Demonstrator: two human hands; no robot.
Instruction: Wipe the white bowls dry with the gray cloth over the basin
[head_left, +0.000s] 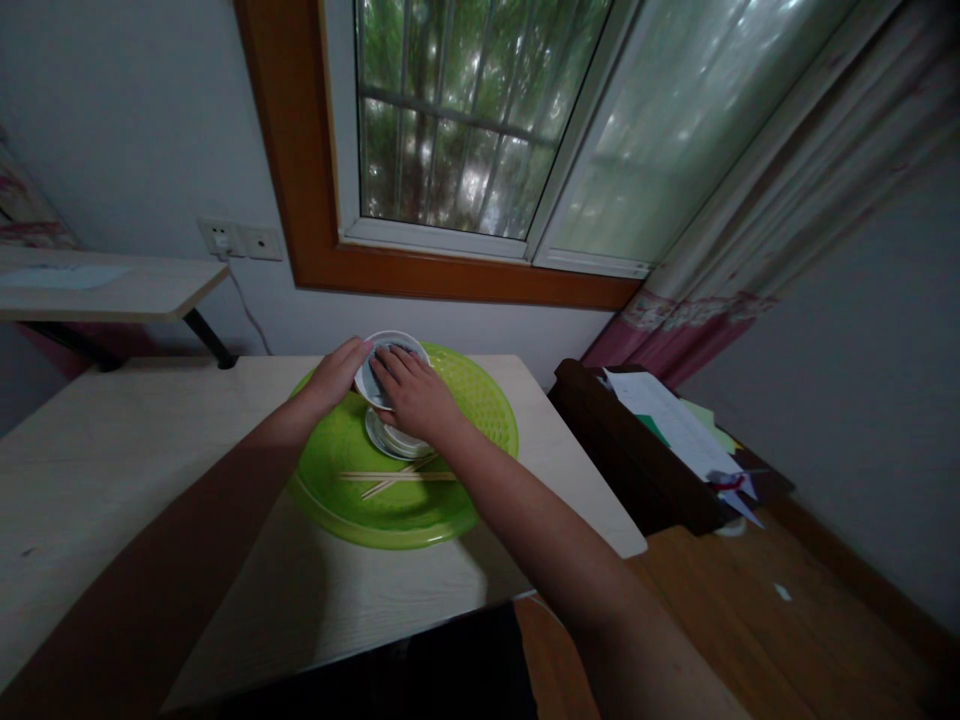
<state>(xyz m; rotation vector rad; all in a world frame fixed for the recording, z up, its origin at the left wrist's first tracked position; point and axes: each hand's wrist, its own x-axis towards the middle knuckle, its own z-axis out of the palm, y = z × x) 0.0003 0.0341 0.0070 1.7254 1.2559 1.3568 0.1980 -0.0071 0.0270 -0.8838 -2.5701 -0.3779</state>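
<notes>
A white bowl [362,388] is tilted toward me above the green tray [330,510]. My left hand [335,376] grips its left rim, thumb at the edge. My right hand [416,392] reaches into the bowl, its fingers pressing a grey-blue cloth [379,376] against the inside; the cloth is mostly covered by the fingers. Just below the bowl, a stack of white dishes [390,440] sits on the tray, partly hidden by my right hand. Nearer to me, several wooden chopsticks [397,477] lie crossed on the tray.
The tray rests on a pale wooden table [247,560]. At the left stands a raised shelf [150,295] on black legs. A power cord [244,300] hangs from the wall socket [219,238]. Right of the table, papers [675,420] lie on a dark brown piece of furniture [637,470].
</notes>
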